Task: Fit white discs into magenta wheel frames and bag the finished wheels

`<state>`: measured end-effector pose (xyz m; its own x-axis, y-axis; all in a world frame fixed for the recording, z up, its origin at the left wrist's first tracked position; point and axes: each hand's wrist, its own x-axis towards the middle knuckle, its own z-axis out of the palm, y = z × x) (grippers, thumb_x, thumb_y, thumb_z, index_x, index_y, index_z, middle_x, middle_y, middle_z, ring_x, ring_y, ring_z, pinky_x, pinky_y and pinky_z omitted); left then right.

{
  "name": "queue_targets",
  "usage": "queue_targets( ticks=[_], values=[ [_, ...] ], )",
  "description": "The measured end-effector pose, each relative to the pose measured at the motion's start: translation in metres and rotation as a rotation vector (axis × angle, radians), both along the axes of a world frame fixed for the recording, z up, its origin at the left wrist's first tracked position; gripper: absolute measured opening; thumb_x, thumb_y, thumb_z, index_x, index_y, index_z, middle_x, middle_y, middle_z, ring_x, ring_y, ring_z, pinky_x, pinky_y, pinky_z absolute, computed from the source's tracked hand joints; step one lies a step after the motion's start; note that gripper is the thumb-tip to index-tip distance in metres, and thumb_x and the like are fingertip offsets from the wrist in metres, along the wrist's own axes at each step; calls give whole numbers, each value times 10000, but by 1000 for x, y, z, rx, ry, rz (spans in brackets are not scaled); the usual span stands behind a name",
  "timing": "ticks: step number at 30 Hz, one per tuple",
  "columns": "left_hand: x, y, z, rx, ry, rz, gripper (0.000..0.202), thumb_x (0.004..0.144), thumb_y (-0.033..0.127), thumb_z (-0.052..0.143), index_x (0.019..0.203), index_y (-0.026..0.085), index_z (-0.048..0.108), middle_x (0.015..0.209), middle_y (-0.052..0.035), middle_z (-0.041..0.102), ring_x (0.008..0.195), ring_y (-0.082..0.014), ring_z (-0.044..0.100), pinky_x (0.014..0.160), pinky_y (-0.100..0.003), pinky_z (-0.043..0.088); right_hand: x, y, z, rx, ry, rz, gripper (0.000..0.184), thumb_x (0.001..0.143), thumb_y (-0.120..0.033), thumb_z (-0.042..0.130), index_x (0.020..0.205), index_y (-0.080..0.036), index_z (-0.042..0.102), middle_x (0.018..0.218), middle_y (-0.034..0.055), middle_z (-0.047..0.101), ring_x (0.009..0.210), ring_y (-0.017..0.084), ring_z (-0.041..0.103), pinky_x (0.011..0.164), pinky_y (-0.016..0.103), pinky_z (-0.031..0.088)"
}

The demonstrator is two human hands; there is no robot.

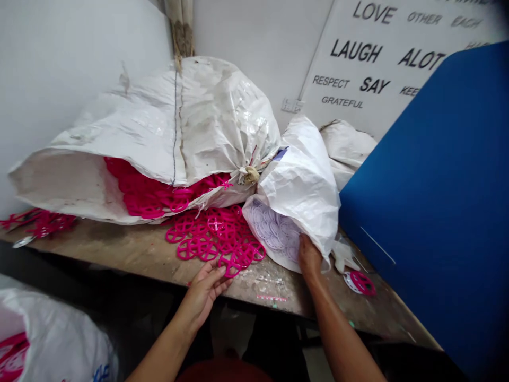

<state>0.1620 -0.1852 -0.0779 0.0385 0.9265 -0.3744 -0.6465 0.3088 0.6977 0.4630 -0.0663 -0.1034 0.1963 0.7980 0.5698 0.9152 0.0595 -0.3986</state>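
Note:
My left hand (204, 291) is at the table's front edge, thumb above and curled fingers below, pinching the rim of a bright pink openwork plastic disc (230, 267). That disc lies at the near side of a loose pile of similar pink discs (207, 233). My right hand (309, 257) reaches into the mouth of a white woven sack (304, 185), its fingers hidden by the sack and its contents. Pale lilac plastic discs (274, 228) fill the opening, spread in overlapping layers beside that hand.
A large white sack (214, 111) lies behind, spilling pink pieces (147, 193). A blue panel (433, 201) borders the right side. Near it rests a pink-and-white disc (361, 283) on the worktable (131, 249). Another sack (63, 339) stands lower left.

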Motion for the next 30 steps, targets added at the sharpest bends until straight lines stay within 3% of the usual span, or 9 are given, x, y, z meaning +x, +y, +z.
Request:
queue_targets(
  ticks=[3,5,9,11,15,19,21,25,30],
  values=[
    [1,1,-1,9,-5,-6,303,741,156,685,997,173,526,910,-35,663,760,-127,662,754,-269,553,-24,-18,11,71,90,-11,489,914,-428,270,979,-97,625,946,165,643,932,269,571,856,424,424],
    [1,2,-2,17,10,-7,332,738,181,694,1024,174,527,950,-43,655,795,-135,659,775,-284,548,-52,-40,24,87,255,91,411,901,-450,360,988,-132,605,930,121,635,896,234,571,817,376,447],
    [3,2,4,57,29,-25,398,735,224,700,1087,175,521,1013,-69,650,884,-168,650,808,-309,532,-114,-83,45,-218,810,543,294,858,-410,518,1051,-195,570,948,56,644,809,185,592,660,292,493],
    [5,1,8,86,43,-55,419,748,253,689,1121,174,515,1068,-91,645,947,-191,638,824,-316,522,-133,-92,47,-330,943,656,325,843,-394,549,1104,-201,559,984,59,648,803,182,599,620,275,499],
    [10,-1,14,130,119,-87,432,767,301,672,1153,172,528,1128,-105,634,1000,-202,617,819,-299,512,-139,-92,37,-340,850,638,337,859,-362,544,1158,-214,583,1009,67,635,813,179,595,652,284,503],
    [13,1,10,144,193,-79,427,778,358,649,1152,171,557,1085,-97,655,971,-201,623,801,-299,518,-133,-86,28,-206,564,664,306,860,-291,551,1152,-269,640,955,60,610,867,183,577,755,314,483],
    [13,2,7,162,258,-88,424,802,389,609,1165,175,559,1093,-94,656,960,-206,627,790,-308,524,-132,-84,27,-159,520,691,297,865,-268,539,1139,-287,653,962,61,601,907,183,576,788,315,477],
    [10,3,5,299,529,-117,393,858,400,512,1187,193,569,1181,-94,626,1030,-232,606,827,-340,516,-130,-81,33,-303,606,755,283,893,-292,501,1131,-269,655,1005,54,639,930,173,595,828,306,474],
    [9,4,12,472,888,-99,326,868,337,494,1127,199,637,1143,-80,657,1109,-233,570,991,-368,410,-127,-80,41,-474,726,759,240,856,-354,549,980,-194,679,866,39,665,747,150,605,640,245,489]
  ],
)
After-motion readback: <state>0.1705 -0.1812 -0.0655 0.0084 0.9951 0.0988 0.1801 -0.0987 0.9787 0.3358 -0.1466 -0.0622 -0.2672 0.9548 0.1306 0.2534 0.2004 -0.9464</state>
